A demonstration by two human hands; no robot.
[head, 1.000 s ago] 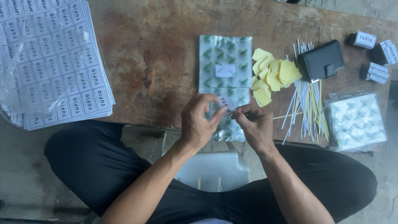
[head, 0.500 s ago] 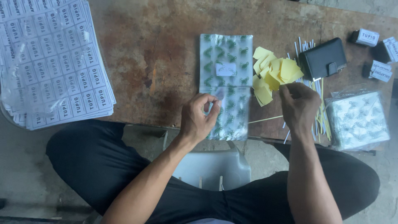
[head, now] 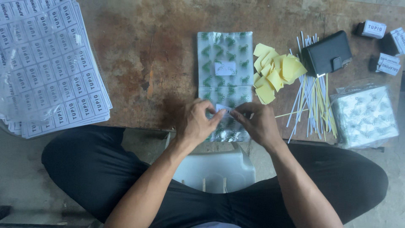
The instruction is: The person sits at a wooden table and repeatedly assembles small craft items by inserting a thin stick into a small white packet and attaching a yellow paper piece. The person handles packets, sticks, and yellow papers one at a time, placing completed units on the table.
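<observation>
Pinching small white label (head: 223, 110) between both hands at table edge, over clear green-printed bag (head: 225, 90). Left hand (head: 197, 123) fingers closed narrow on label's left end, right hand (head: 258, 122) nipping right end. Risk: sticky label folds onto itself or lands crooked, grip so tight and close. Bag overhangs edge near lap, could slide off. Right elbow may sweep sticks (head: 312, 101) and yellow slips (head: 276, 74) just beside.

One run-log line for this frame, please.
left hand + right hand: pinching small white label | over clear printed bag | yellow slips beside
</observation>
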